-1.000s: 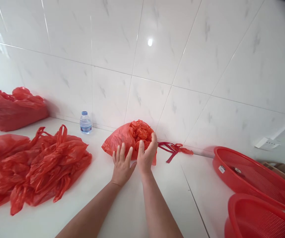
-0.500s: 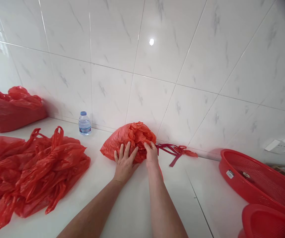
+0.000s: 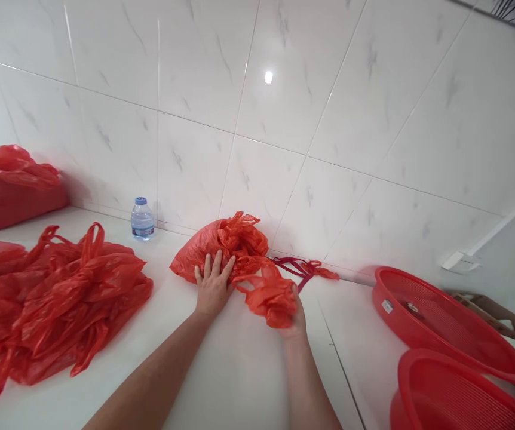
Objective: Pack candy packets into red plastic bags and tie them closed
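My left hand (image 3: 213,286) rests with spread fingers against the near side of a stuffed red plastic bag (image 3: 201,248), which leans close to the tiled wall. Crumpled red plastic shows at the stuffed bag's open mouth. My right hand (image 3: 297,316) grips a crumpled red plastic bag (image 3: 270,298) just to the right, above the white tabletop; its loose loops trail toward the stuffed bag. Most of the right fingers are hidden behind the plastic. Behind it, a dark red strap (image 3: 294,264) lies along the wall.
A heap of red plastic bags (image 3: 60,298) covers the left of the table (image 3: 221,382). A large full red bag (image 3: 15,197) sits behind it, with a water bottle (image 3: 142,220) by the wall. Two red plastic baskets (image 3: 385,319) stand at right, near a cardboard box (image 3: 494,313).
My right hand has drawn a crumpled red plastic bag out of the stuffed bag, toward me and to the right. The left hand stays on the stuffed bag. My view has turned slightly right.
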`<action>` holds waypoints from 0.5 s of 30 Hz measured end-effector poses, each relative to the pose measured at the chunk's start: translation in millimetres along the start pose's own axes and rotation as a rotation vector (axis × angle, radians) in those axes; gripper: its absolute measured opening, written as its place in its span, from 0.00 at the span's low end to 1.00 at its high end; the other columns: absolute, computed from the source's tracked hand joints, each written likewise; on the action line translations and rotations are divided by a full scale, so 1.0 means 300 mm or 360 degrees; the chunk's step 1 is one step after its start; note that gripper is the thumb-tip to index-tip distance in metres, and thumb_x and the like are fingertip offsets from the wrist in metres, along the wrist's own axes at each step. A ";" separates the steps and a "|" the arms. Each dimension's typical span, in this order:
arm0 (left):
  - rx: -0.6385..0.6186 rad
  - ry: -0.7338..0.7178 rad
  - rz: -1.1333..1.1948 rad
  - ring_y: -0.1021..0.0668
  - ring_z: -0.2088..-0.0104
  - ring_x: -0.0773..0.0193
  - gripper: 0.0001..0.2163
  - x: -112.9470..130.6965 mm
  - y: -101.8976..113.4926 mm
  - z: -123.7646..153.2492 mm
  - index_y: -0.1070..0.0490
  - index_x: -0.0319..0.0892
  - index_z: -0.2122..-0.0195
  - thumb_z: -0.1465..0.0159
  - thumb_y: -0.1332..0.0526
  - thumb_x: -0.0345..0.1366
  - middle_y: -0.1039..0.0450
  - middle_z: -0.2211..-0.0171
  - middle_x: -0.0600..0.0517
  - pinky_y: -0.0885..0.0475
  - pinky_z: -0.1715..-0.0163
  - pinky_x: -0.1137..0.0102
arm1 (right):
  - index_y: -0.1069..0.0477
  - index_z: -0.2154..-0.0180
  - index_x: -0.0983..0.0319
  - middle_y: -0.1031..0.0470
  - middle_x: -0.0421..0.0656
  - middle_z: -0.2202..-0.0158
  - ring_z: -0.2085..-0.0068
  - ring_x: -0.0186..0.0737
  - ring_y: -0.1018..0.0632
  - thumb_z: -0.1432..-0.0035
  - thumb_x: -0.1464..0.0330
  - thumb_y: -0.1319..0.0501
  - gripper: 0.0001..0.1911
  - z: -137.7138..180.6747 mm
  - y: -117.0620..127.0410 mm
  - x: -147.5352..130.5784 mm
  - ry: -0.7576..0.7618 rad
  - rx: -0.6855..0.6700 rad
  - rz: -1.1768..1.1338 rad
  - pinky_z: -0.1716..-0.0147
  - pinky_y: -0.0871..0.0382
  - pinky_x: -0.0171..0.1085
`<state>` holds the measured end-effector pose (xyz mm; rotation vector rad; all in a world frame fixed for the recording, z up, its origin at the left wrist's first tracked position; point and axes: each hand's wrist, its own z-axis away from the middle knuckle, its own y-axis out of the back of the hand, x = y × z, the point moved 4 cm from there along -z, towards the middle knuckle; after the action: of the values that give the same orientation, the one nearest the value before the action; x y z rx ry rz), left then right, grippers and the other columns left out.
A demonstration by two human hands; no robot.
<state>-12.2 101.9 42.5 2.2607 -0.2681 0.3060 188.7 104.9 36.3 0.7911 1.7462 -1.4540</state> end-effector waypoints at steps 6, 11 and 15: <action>0.0151 -0.0143 0.0044 0.53 0.35 0.40 0.27 0.026 0.063 0.042 0.44 0.47 0.37 0.39 0.42 0.39 0.55 0.34 0.42 0.59 0.43 0.38 | 0.29 0.60 0.58 0.23 0.42 0.61 0.60 0.44 0.23 0.52 0.61 0.34 0.16 0.132 0.116 0.019 -0.0045 0.0157 0.0136 0.63 0.29 0.41; 0.0310 -0.0374 0.0388 0.38 0.40 0.46 0.19 0.061 0.151 0.171 0.34 0.44 0.45 0.37 0.43 0.38 0.40 0.41 0.38 0.46 0.43 0.48 | 0.27 0.60 0.58 0.23 0.42 0.61 0.61 0.42 0.24 0.55 0.69 0.33 0.17 0.175 0.114 0.029 -0.0057 0.0023 0.0111 0.63 0.31 0.38; -0.0299 -0.0114 0.0978 0.24 0.62 0.58 0.14 0.089 0.150 0.273 0.28 0.45 0.56 0.36 0.47 0.44 0.27 0.59 0.45 0.29 0.60 0.64 | 0.26 0.60 0.58 0.22 0.42 0.61 0.59 0.42 0.25 0.56 0.72 0.35 0.17 0.201 0.091 0.043 -0.0001 -0.0035 0.0115 0.59 0.33 0.40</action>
<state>10.8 8.2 30.7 1.9592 -0.9921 0.4927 212.5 50.5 4.2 0.8336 1.7126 -1.3847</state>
